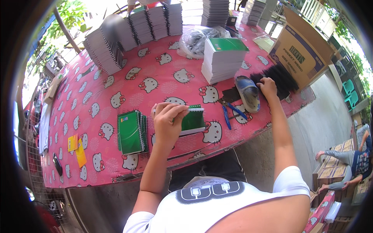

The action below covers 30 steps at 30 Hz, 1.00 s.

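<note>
My left hand (pixel 169 118) has its fingers closed at the left end of a green-covered notepad (pixel 193 121) near the front of the table. Farther right, my right hand (pixel 268 86) is at the edge of a pile of black spiral binding coils (pixel 283 77). Its fingers are pinched together, and what they hold is too small to make out. Between the hands lie blue-handled pliers (pixel 229 113) and a grey and blue shoe-like object (pixel 247 94). A short stack of green spiral notepads (pixel 132 133) sits left of my left hand.
A tall stack of pages topped by a green cover (pixel 223 58) stands beyond the pliers. Bound stacks (pixel 103 50) line the far left, near a clear plastic bag (pixel 196 40). An open cardboard box (pixel 299 50) is at right; yellow cards (pixel 79 155) lie left. Another person (pixel 359 159) sits at far right.
</note>
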{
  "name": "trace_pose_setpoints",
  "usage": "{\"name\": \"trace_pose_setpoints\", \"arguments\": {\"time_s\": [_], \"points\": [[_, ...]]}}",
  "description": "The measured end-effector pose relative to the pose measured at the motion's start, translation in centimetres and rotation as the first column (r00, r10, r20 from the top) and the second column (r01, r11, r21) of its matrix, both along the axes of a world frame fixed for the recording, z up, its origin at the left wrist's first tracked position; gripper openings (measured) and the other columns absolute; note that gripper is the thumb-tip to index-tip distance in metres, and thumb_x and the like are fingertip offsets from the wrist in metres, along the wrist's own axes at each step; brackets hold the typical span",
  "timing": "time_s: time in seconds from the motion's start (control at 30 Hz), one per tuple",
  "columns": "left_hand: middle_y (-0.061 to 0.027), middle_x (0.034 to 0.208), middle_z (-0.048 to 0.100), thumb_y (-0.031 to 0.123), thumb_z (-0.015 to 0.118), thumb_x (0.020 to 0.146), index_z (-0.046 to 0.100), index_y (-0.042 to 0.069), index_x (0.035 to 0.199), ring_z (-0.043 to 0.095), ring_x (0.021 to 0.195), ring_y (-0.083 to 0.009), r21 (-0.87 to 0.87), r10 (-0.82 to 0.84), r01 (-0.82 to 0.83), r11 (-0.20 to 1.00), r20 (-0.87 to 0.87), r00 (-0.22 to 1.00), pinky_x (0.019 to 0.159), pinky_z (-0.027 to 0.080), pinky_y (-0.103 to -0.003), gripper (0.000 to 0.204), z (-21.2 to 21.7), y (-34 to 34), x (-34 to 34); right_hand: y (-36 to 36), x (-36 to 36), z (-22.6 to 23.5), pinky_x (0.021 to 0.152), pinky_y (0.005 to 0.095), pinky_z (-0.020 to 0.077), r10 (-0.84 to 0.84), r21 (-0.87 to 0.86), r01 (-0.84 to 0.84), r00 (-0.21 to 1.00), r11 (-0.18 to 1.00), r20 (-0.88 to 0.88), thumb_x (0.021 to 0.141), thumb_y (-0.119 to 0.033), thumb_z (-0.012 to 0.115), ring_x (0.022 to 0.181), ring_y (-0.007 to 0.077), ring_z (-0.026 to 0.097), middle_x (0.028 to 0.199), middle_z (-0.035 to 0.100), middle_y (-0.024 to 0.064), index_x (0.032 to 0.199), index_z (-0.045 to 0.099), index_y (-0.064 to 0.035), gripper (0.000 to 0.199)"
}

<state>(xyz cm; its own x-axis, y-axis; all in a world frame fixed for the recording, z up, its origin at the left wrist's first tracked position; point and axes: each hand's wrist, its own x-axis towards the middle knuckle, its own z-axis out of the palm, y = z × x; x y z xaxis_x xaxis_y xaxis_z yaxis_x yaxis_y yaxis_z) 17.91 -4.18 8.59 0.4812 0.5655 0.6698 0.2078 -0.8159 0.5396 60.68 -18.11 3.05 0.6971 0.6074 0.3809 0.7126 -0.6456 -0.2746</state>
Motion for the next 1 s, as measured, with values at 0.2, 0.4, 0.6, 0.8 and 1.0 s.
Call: {"name": "trace_pose_setpoints", "arguments": {"time_s": [0.2,0.4,0.6,0.8,1.0], "points": [[0.0007,0.089,0.069,0.018,0.073,0.079,0.07,0.015,0.089,0.057,0.099,-0.0217,-0.057,-0.018,0.015,0.998,-0.049,0.999,0.101,0.027,-0.055,0.011,-0.1,0.0,-0.1,0.2,0.5,1.5,0.079,0.0435,0.0502,0.123,0.034,-0.129,0.984,0.991,0.13,0.078,-0.013,0.071,0.088,0.036,0.062,0.089,0.062,0.0169,0.094,0.066,-0.004,0.019],[0.0039,0.084,0.068,0.028,0.077,0.076,0.073,0.016,0.092,0.056,0.093,-0.0198,-0.125,-0.006,-0.004,0.992,-0.081,0.997,0.099,0.03,-0.051,0.021,0.6,-0.3,-0.1,1.9,-15.1,4.8,0.064,0.0353,0.0515,0.575,0.353,-0.545,0.818,0.761,0.022,0.081,-0.007,0.068,0.071,0.0257,0.064,0.087,0.065,0.0103,0.093,0.073,-0.0077,0.013],[0.0023,0.079,0.069,0.027,0.08,0.071,0.075,0.014,0.082,0.054,0.083,-0.0179,-0.027,0.025,-0.025,0.999,-0.009,1.0,0.082,0.039,-0.036,0.019,-0.1,0.1,0.4,2.0,-25.4,7.3,0.06,0.0241,0.0456,0.755,0.604,-0.505,0.597,0.617,-0.272,0.073,0.001,0.076,0.068,0.01,0.056,0.085,0.061,0.0035,0.093,0.071,-0.0035,0.022],[0.0021,0.079,0.069,0.029,0.081,0.07,0.076,0.014,0.084,0.054,0.082,-0.0178,-0.008,0.034,-0.034,0.999,-0.014,0.999,0.081,0.039,-0.035,0.021,-0.2,-0.2,0.2,2.4,-24.8,7.3,0.061,0.0208,0.0439,0.78,0.567,-0.568,0.575,0.597,-0.246,0.074,-0.001,0.078,0.072,0.0074,0.056,0.087,0.06,0.0024,0.091,0.07,-0.0031,0.018],[0.0045,0.081,0.068,0.032,0.078,0.073,0.075,0.016,0.083,0.053,0.083,-0.0162,-0.052,0.052,-0.053,0.997,-0.014,0.999,0.084,0.032,-0.036,0.019,-0.5,-0.3,0.3,2.6,-24.4,8.7,0.064,0.0274,0.0476,0.64,0.471,-0.459,0.349,0.753,-0.684,0.079,-0.006,0.072,0.073,0.0123,0.057,0.085,0.058,0.004,0.093,0.066,-0.0035,0.015]]}}
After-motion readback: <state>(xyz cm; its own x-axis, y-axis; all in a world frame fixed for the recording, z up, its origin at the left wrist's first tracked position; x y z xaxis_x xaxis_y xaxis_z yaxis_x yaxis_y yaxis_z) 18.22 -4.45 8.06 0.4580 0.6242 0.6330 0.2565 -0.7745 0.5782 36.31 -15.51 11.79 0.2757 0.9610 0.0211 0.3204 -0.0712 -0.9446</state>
